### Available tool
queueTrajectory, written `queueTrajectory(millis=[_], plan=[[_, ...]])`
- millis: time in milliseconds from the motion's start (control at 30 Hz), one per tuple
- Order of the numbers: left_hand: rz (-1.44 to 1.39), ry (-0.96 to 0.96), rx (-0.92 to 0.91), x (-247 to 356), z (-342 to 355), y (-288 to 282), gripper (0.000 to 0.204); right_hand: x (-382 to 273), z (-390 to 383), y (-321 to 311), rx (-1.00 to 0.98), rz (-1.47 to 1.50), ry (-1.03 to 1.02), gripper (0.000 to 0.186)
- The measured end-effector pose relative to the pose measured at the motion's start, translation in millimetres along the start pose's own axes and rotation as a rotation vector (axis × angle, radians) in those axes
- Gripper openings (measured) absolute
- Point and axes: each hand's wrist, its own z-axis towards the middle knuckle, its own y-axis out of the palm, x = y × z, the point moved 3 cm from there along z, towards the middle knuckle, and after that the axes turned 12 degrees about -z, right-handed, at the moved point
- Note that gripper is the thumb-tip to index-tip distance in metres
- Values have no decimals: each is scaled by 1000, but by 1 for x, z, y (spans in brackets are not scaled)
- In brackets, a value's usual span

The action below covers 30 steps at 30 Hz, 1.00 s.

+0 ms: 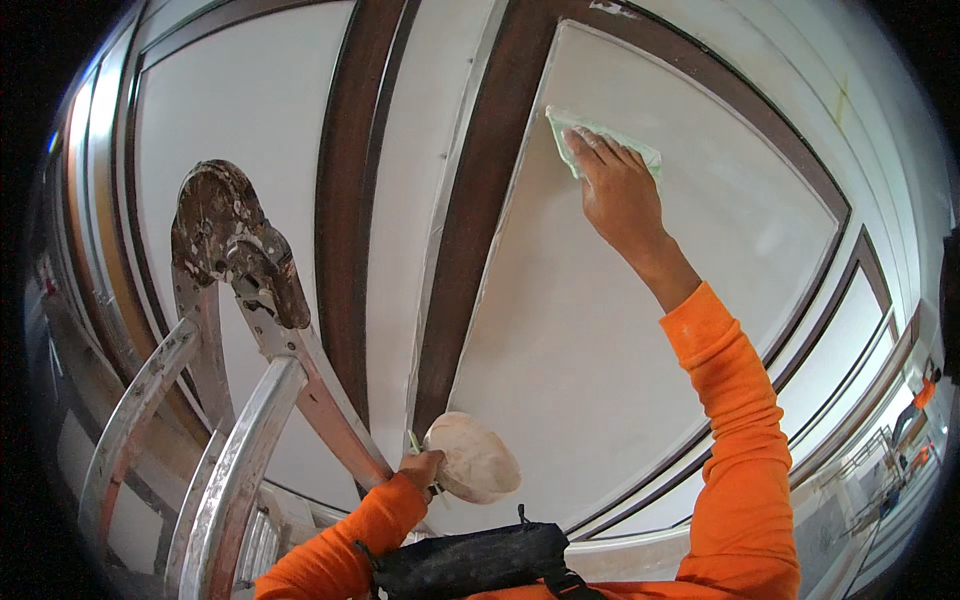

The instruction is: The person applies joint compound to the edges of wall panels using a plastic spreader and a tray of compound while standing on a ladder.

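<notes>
My right hand is raised high, its fingers closed over a pale green, flat plastic spreader. The spreader lies against the upper part of a white wall panel with a dark brown wooden frame. Lower down, in front of my body, my left hand grips the edge of a round, whitish, smeared bowl. Something thin and greenish shows beside the left fingers; its kind cannot be made out. What the bowl holds is not clear from this angle.
A metal folding ladder with a dirty, paint-spotted hinge stands close at my left. A black cylindrical pouch sits at my chest. Far at the lower right, another person in orange is near metal scaffolding.
</notes>
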Motion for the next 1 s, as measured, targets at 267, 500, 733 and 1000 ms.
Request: queueTrajectory(millis=[267, 500, 733, 1000], plan=[[-62, -75, -8, -22, 38, -7, 40, -102, -102, 17, -285, 53, -179, 43], [-101, 0, -3, -19, 35, -6, 41, -170, -201, 16, -644, 501, -190, 41], [-196, -23, -37, -26, 42, -7, 41, -51, -146, -15, -653, 1588, 1077, 29], [75, 88, -23, -22, 47, -4, 40, -3, -105, -39, -471, 1706, 1140, 29]])
